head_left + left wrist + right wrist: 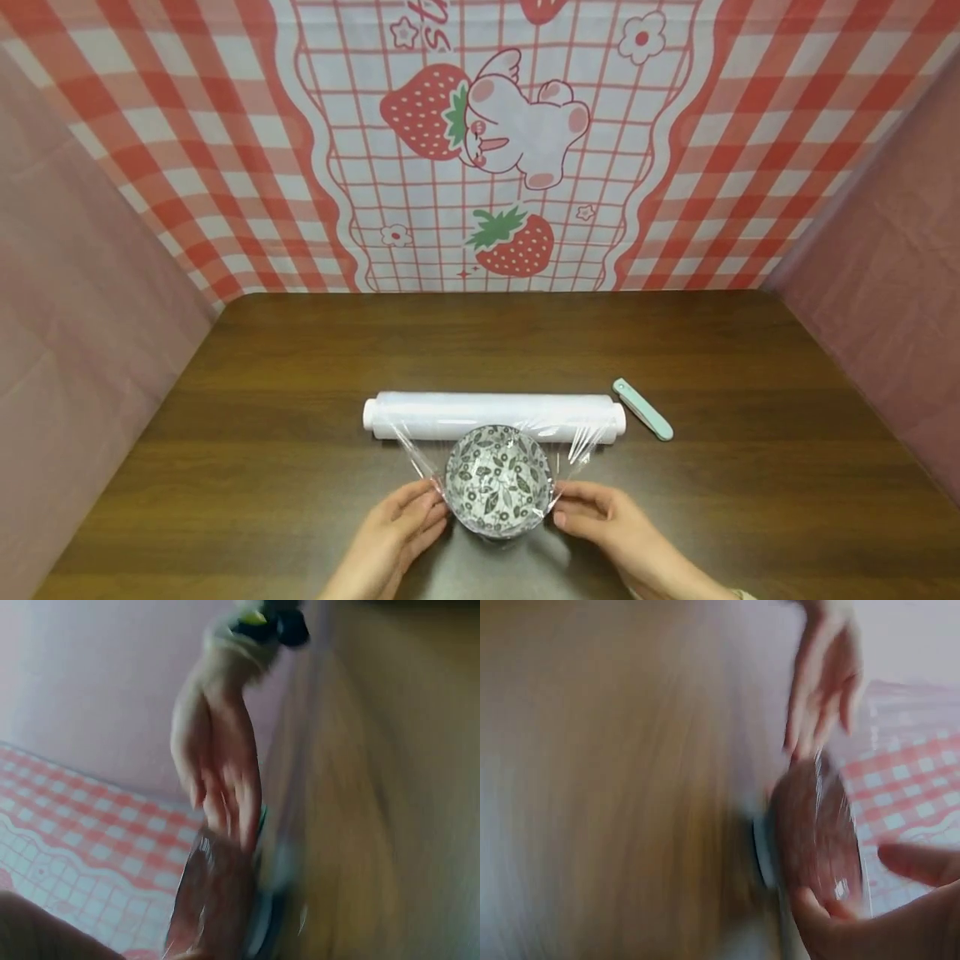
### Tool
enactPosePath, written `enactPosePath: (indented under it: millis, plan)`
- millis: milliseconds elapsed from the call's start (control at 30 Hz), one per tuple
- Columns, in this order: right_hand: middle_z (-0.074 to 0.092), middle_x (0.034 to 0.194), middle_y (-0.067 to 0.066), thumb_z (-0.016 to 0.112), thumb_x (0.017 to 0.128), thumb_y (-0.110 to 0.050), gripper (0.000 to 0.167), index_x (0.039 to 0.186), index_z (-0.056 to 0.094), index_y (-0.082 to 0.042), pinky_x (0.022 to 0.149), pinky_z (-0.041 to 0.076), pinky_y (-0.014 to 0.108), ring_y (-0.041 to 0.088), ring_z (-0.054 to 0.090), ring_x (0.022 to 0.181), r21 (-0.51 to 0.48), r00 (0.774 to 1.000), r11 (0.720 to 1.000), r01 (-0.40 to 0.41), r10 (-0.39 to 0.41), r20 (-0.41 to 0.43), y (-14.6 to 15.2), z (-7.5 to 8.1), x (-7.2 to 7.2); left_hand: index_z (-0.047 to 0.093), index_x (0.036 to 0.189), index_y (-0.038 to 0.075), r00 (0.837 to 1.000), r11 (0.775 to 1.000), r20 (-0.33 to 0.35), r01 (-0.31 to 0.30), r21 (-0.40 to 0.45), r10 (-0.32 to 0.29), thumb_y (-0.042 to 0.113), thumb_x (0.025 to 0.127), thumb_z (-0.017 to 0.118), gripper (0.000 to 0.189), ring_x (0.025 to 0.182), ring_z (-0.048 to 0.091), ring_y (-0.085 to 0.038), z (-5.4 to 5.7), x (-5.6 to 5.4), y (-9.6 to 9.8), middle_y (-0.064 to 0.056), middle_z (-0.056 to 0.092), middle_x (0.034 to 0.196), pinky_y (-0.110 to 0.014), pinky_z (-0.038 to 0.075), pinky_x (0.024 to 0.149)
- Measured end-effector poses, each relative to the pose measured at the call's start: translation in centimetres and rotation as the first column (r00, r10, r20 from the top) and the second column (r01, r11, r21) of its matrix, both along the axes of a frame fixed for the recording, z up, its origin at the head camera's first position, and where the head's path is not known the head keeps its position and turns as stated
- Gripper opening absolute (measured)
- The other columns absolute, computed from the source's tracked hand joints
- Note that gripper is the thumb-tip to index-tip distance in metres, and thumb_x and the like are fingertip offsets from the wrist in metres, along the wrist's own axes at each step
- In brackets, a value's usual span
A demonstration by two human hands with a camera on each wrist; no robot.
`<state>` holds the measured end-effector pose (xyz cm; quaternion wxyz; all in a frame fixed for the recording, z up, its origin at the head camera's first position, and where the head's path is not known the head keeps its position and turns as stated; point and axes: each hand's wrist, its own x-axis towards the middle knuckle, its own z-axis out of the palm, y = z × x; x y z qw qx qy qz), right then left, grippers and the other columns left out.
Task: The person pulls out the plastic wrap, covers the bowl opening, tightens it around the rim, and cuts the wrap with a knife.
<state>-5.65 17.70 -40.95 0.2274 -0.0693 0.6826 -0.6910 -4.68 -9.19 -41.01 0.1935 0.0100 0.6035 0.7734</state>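
Observation:
A bowl [498,483] with a grey leaf and berry pattern inside stands upright near the front of the table. Clear cling film [588,442] runs from the white cling film roll [491,407] over the bowl, with taut creases at both sides. My left hand [397,529] presses its fingers to the bowl's left side, at the film's edge. On the opposite side, my right hand [618,521] does likewise, its fingers touching the film by the rim. The right wrist view shows the right thumb [915,862] apart from the brown outer wall. Both wrist views are blurred.
Right of the roll lies a slim mint-green folded knife [642,409]. The brown wooden table [247,417] ends at a red-and-white checked cloth [480,208] behind, with pink cloth [90,292] at both sides. The roll lies crosswise just behind the bowl.

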Motion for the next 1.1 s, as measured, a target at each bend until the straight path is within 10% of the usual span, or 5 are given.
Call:
enactPosePath:
  millis: [200, 467, 567, 867, 1100]
  plan:
    - [0.043, 0.132, 0.02, 0.046, 0.091, -0.004, 0.064, 0.133, 0.006, 0.022, 0.097, 0.038, 0.021, 0.008, 0.051, 0.112, -0.275, 0.982, 0.958, 0.077, -0.026, 0.186, -0.2, -0.8, 0.5, -0.015, 0.13, -0.021, 0.993, 0.976, 0.104, -0.075, 0.206, 0.054, 0.011, 0.098, 0.028, 0.062, 0.131, 0.019, -0.045, -1.5, 0.5, 0.5, -0.043, 0.005, 0.138, -0.044, 0.029, 0.104]
    - [-0.006, 0.147, 0.027, 0.037, 0.095, -0.006, 0.069, 0.136, -0.015, 0.013, 0.105, 0.029, 0.026, 0.004, 0.034, 0.124, -0.443, 0.973, 0.895, 0.041, 0.065, 0.223, -1.1, -0.9, 1.1, -0.014, 0.135, -0.015, 0.99, 0.943, 0.138, -0.014, 0.332, -0.034, 0.018, 0.1, 0.02, 0.059, 0.135, 0.0, -0.039, -1.8, 0.9, 0.6, -0.033, -0.009, 0.143, -0.043, 0.025, 0.107]
    - [0.003, 0.148, 0.023, 0.037, 0.094, -0.005, 0.072, 0.136, -0.019, 0.011, 0.105, 0.029, 0.026, 0.001, 0.036, 0.122, -0.476, 0.973, 0.878, 0.044, 0.071, 0.22, -1.5, -1.2, 1.2, -0.013, 0.138, -0.01, 0.988, 0.932, 0.151, -0.016, 0.361, -0.041, 0.018, 0.099, 0.019, 0.057, 0.136, -0.002, -0.037, -1.9, 1.0, 0.9, -0.028, -0.01, 0.145, -0.044, 0.022, 0.108]
    - [-0.018, 0.145, 0.027, 0.037, 0.092, -0.001, 0.072, 0.137, -0.018, 0.009, 0.103, 0.031, 0.021, -0.005, 0.035, 0.119, -0.406, 0.977, 0.913, 0.053, 0.036, 0.209, -2.1, -1.7, 1.5, -0.006, 0.141, -0.007, 0.994, 0.982, 0.096, 0.028, 0.185, -0.046, 0.022, 0.099, 0.025, 0.06, 0.136, -0.003, -0.035, -1.8, 1.1, 1.3, -0.023, -0.005, 0.148, -0.05, -0.002, 0.109]
    - [-0.031, 0.14, 0.027, 0.037, 0.091, 0.0, 0.08, 0.132, -0.031, 0.004, 0.104, 0.025, 0.021, 0.035, -0.02, 0.131, -0.362, 0.978, 0.93, -0.064, 0.13, 0.161, -2.6, -0.6, 1.7, -0.02, 0.139, -0.001, 0.989, 0.97, 0.065, 0.116, 0.213, -0.133, 0.022, 0.098, 0.024, 0.064, 0.131, -0.025, -0.036, -1.7, 1.4, 1.9, -0.019, -0.025, 0.145, -0.053, -0.017, 0.104]
